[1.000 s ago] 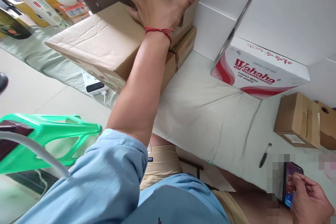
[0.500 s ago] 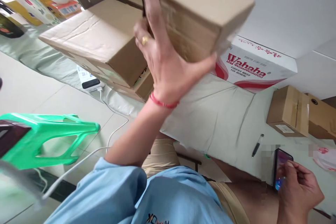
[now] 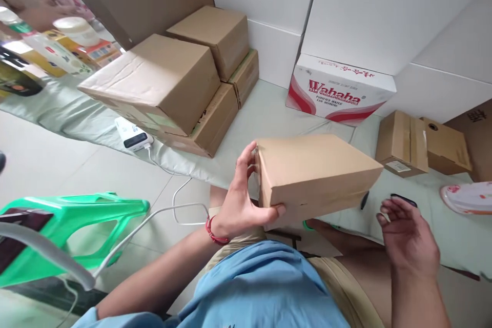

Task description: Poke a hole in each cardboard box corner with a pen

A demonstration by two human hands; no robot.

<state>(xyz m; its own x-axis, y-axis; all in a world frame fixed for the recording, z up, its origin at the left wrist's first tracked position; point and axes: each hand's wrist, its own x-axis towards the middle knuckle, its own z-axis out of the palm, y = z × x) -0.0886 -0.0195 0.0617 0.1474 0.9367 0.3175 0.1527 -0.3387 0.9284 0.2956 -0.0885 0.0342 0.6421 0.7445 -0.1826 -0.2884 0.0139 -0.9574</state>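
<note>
A plain cardboard box (image 3: 319, 174) is held up in front of my body by my left hand (image 3: 246, 200), whose thumb and fingers grip its left end. A red cord circles that wrist. To the right of the box, my right hand (image 3: 409, 230) is raised palm inward with curled fingers apart, touching nothing. Behind its fingertips a phone (image 3: 404, 199) lies on the cloth, mostly hidden. The tip of a pen (image 3: 365, 200) shows beside the box's right end.
Stacked cardboard boxes (image 3: 154, 82) stand at the left of the cloth-covered table (image 3: 265, 113). A Wahaha carton (image 3: 338, 92) is by the wall, with small boxes (image 3: 402, 143) to its right. A green stool (image 3: 57, 210) and white cables are lower left.
My left hand has brought the box down and toward my body from above the stacked boxes. My right hand has moved up from over the phone, and its fingers have spread.
</note>
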